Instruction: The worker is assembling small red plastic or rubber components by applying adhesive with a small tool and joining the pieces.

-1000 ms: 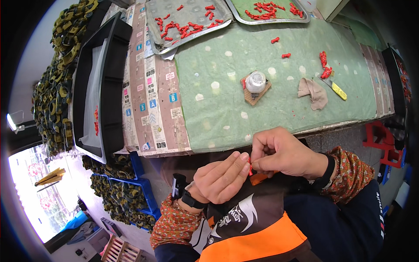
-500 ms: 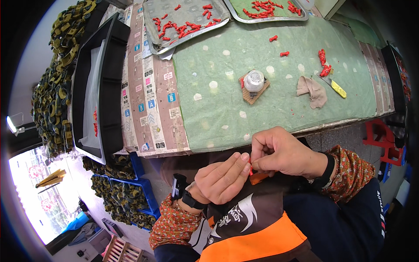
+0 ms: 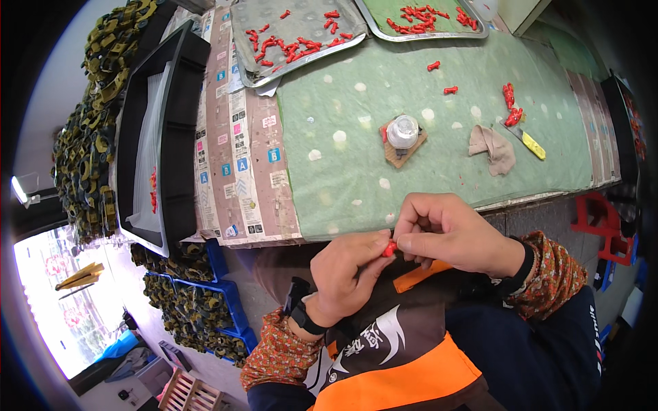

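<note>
Below the table edge, at lower centre of the frame, I see the left hand (image 3: 343,277) and right hand (image 3: 456,233) meeting, fingertips of both pinched together on one small red piece (image 3: 389,248) held between them. Above, on the green mat (image 3: 329,178), a round metal-topped object (image 3: 403,131) sits on a small wooden block, with a crumpled cloth (image 3: 493,147) and a yellow-handled tool (image 3: 531,144) to its right. Loose red pieces (image 3: 510,106) lie near that tool. Two metal trays (image 3: 247,41) at the top hold more red pieces. At left stands a black bin (image 3: 181,137)
</note>
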`<action>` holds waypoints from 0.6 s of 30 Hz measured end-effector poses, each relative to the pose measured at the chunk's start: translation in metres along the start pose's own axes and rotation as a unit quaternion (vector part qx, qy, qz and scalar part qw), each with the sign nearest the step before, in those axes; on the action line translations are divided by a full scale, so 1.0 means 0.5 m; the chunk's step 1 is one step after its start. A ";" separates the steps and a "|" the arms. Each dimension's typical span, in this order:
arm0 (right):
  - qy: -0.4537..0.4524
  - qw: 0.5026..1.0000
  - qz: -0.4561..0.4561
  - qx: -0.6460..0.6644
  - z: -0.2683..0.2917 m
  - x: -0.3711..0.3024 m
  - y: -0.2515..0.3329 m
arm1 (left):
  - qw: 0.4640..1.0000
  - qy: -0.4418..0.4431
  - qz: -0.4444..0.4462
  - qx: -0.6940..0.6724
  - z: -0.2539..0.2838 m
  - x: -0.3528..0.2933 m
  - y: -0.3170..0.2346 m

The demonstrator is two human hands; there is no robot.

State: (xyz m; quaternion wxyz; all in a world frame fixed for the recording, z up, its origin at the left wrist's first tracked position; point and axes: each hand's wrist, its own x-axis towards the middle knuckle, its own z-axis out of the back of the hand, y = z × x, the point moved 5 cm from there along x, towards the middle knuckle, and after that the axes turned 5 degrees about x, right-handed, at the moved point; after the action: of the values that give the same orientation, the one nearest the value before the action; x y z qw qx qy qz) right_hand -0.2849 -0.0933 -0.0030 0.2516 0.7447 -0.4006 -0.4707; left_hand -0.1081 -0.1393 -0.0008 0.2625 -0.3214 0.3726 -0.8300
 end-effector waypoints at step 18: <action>-0.029 0.933 0.227 -0.276 -0.017 -0.017 0.045 | 0.838 0.003 0.343 -0.425 -0.044 -0.057 0.030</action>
State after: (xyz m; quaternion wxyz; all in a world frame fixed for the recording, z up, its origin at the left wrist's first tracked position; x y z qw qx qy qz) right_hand -0.2874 -0.0988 0.0217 0.5360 0.5214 -0.4200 -0.5143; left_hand -0.1023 -0.1191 -0.0338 0.3673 -0.2508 0.7757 -0.4478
